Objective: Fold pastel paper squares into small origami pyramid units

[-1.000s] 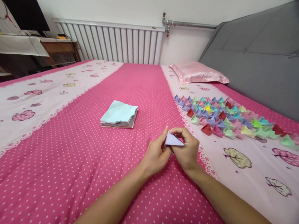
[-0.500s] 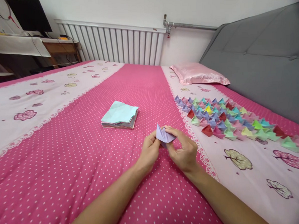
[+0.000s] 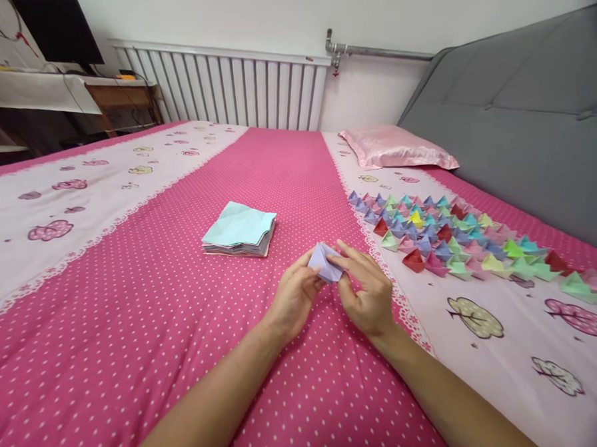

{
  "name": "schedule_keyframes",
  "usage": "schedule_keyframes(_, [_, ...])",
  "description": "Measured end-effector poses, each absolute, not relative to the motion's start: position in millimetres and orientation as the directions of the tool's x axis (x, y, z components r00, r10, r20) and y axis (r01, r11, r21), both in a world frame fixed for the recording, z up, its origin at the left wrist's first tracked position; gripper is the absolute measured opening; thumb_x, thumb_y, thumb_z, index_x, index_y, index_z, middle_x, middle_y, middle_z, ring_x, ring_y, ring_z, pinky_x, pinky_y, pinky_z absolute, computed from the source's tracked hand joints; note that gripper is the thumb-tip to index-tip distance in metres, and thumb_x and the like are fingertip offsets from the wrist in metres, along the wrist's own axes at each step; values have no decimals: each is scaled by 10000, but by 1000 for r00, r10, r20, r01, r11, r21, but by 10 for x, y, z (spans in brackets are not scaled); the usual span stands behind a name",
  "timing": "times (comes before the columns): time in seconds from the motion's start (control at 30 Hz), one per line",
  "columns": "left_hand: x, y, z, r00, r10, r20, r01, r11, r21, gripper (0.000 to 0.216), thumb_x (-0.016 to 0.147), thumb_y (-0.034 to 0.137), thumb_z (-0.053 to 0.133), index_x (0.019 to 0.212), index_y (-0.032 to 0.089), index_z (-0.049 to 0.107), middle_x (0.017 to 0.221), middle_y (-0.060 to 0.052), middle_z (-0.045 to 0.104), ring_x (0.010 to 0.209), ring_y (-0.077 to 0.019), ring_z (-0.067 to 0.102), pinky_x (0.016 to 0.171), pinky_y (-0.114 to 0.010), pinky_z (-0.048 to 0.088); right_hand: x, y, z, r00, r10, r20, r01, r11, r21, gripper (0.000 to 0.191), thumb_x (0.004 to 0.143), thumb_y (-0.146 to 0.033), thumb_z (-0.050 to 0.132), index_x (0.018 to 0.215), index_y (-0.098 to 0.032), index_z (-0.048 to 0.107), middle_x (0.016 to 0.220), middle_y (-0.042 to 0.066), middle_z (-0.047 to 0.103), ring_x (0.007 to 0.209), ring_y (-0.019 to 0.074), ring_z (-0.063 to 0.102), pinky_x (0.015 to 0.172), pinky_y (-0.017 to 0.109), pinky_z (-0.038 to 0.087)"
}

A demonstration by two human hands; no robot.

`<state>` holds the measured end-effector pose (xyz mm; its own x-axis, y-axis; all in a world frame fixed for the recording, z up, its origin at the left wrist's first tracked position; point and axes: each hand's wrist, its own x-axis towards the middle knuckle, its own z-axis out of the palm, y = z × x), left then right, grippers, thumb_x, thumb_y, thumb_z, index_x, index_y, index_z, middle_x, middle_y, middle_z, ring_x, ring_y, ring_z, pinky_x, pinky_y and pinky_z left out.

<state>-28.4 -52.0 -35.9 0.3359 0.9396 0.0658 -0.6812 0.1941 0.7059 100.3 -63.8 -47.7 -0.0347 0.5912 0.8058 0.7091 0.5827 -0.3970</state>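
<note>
A small folded lilac paper (image 3: 324, 262) is held up above the pink bedspread between my two hands. My left hand (image 3: 296, 291) grips its left edge, thumb in front and the other fingers behind. On the right side, my right hand (image 3: 366, 286) pinches it between thumb and fingers, with the index finger lifted a little. The paper shows a flat, diamond-like face with creases. Beyond my left hand lies a stack of square paper sheets (image 3: 239, 226), a pale blue one on top. Many folded paper boats (image 3: 444, 232) in mixed colours stand in rows to the right.
The polka-dot bedspread (image 3: 171, 270) covers the bed. A pink pillow (image 3: 397, 148) rests at the far right against the grey padded headboard (image 3: 522, 98). Along the wall are a white radiator (image 3: 231, 80) and a pipe. A desk with a monitor (image 3: 61, 32) stands far left.
The lilac paper has gone from an opened, pointed shape to a flatter diamond face. My right fingers have loosened and lifted slightly; my left hand has shifted a bit left.
</note>
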Motion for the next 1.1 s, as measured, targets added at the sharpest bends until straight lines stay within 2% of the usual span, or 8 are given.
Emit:
schedule_keyframes(0.17, [-271, -495, -394, 294, 954, 57, -644, 153, 750, 268, 793, 269, 611, 1032, 164, 671, 992, -63, 682, 837, -112, 595, 805, -222, 434, 994, -676, -453, -56, 597, 800, 624, 647, -439, 395, 754, -50, 433, 1054, -149, 668, 1226, 119, 595, 1111, 225, 562, 947, 408, 450])
schedule_keyframes(0.3, [-270, -481, -401, 269, 959, 86, -556, 82, 827, 292, 760, 307, 649, 1017, 171, 683, 940, -60, 696, 813, -124, 598, 774, -228, 433, 977, -711, -428, 5, 644, 765, 522, 651, -551, 252, 764, -101, 505, 927, -158, 689, 1150, 114, 631, 1061, 229, 589, 922, 402, 462])
schedule_keyframes(0.4, [-274, -481, -417, 234, 959, 162, -390, -61, 919, 250, 763, 320, 637, 930, 144, 699, 819, -48, 691, 702, -110, 568, 668, -211, 422, 965, -701, -414, 147, 716, 683, 442, 570, -693, 83, 747, -163, 617, 822, -177, 651, 995, 81, 671, 940, 208, 627, 818, 365, 502])
schedule_keyframes(0.47, [-283, -486, -437, 230, 950, 209, -262, -147, 954, 238, 784, 330, 604, 875, 129, 693, 745, -34, 666, 632, -98, 528, 603, -205, 397, 970, -674, -406, 204, 777, 595, 365, 503, -783, 143, 732, -212, 666, 868, -186, 630, 923, 58, 671, 866, 190, 633, 751, 339, 513])
schedule_keyframes(0.57, [-309, -491, -461, 221, 941, 257, -105, -239, 965, 239, 811, 335, 558, 815, 122, 668, 671, -11, 615, 587, -91, 482, 560, -207, 366, 1003, -625, -393, 169, 864, 474, 269, 422, -866, 191, 745, -268, 670, 920, -194, 649, 850, 36, 674, 781, 163, 633, 722, 316, 510])
schedule_keyframes(0.67, [-336, -487, -465, 222, 935, 276, -7, -281, 960, 240, 818, 332, 542, 794, 121, 654, 653, -4, 595, 582, -91, 471, 553, -209, 360, 1047, -591, -380, 109, 892, 439, 230, 407, -884, 115, 754, -286, 662, 821, -196, 687, 821, 32, 679, 770, 154, 625, 699, 288, 497])
schedule_keyframes(0.83, [-333, -473, -458, 249, 945, 213, -49, -207, 977, 247, 772, 347, 594, 816, 112, 655, 682, -17, 617, 592, -96, 503, 563, -217, 382, 1079, -583, -370, 118, 889, 442, 229, 409, -883, 87, 738, -273, 671, 740, -187, 677, 761, 16, 646, 716, 139, 587, 659, 270, 463])
schedule_keyframes(1.1, [-288, -489, -425, 343, 939, 8, -251, 84, 964, 279, 620, 355, 732, 738, 105, 693, 680, -50, 683, 566, -99, 561, 577, -223, 423, 1020, -616, -314, 274, 949, 157, -100, 191, -977, 166, 648, -304, 721, 689, -154, 664, 629, -15, 604, 536, 77, 468, 518, 215, 379])
